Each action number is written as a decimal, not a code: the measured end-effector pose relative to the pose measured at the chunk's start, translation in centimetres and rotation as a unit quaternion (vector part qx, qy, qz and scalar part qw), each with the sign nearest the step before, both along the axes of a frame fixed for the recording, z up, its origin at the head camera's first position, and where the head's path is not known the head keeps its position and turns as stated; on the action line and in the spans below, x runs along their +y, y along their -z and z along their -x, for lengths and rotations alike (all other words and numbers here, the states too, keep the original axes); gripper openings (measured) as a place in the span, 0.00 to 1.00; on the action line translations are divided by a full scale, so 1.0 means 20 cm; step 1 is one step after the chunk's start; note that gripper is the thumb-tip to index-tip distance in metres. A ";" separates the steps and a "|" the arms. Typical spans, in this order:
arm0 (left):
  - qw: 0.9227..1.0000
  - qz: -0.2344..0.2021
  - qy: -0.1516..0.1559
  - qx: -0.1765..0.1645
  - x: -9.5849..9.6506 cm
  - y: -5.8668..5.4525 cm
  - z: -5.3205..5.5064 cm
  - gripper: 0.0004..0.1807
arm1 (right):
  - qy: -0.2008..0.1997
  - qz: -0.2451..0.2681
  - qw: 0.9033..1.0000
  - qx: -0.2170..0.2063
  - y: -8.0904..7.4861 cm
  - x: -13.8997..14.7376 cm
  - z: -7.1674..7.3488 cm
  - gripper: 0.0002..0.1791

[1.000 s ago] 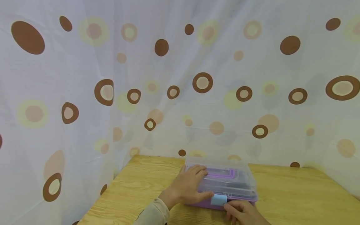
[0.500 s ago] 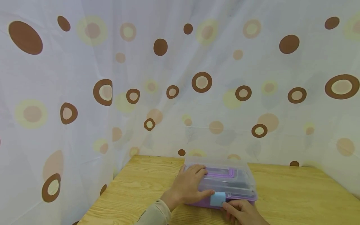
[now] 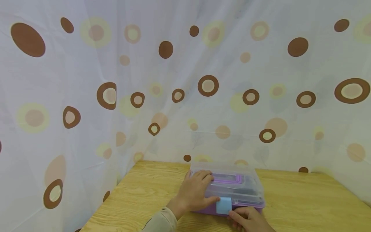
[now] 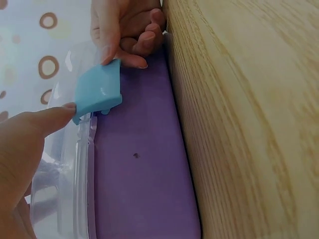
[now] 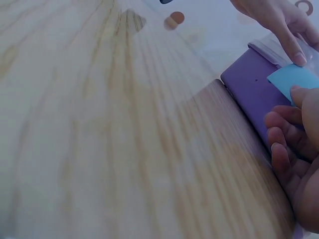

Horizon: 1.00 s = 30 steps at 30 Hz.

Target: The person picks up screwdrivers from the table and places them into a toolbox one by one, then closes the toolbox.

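A storage box with a clear lid [image 3: 246, 188] and a purple base [image 4: 139, 164] sits on the table. On its front is a light blue latch [image 3: 224, 205], whose lower edge stands out from the purple wall in the left wrist view. My left hand [image 3: 194, 191] rests on the left part of the lid, fingers spread, its thumb touching the latch's top edge. At the latch's lower right corner, my right hand [image 3: 248, 219] pinches it between thumb and index finger; the other fingers curl loosely beside the base. A purple handle [image 3: 239, 179] lies flat in the lid.
The wooden table [image 3: 139, 190] extends to both sides of the box. Behind and at the left hangs a white curtain [image 3: 185, 64] with brown and beige dots. What the box contains is blurred through the lid.
The latch has tilted outward and up, so more of its blue face shows. My right hand has shifted slightly left with it, while the left hand has stayed nearly still.
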<state>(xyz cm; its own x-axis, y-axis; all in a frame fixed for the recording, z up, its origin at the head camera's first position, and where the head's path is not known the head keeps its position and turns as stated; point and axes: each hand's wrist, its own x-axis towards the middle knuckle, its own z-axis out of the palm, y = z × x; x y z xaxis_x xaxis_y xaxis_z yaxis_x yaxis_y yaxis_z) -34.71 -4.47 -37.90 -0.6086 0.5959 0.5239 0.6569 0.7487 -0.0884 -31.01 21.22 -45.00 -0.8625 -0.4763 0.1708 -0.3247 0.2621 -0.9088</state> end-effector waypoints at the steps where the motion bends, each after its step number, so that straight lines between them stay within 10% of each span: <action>1: 1.000 -0.001 0.000 0.001 0.00 0.00 0.00 0.35 | 0.001 -0.004 1.000 0.000 0.00 0.00 0.00 0.20; 30: 0.999 -0.022 0.025 0.022 -0.02 0.02 0.01 0.37 | 0.053 -0.057 0.997 0.017 0.02 -0.03 -0.01 0.20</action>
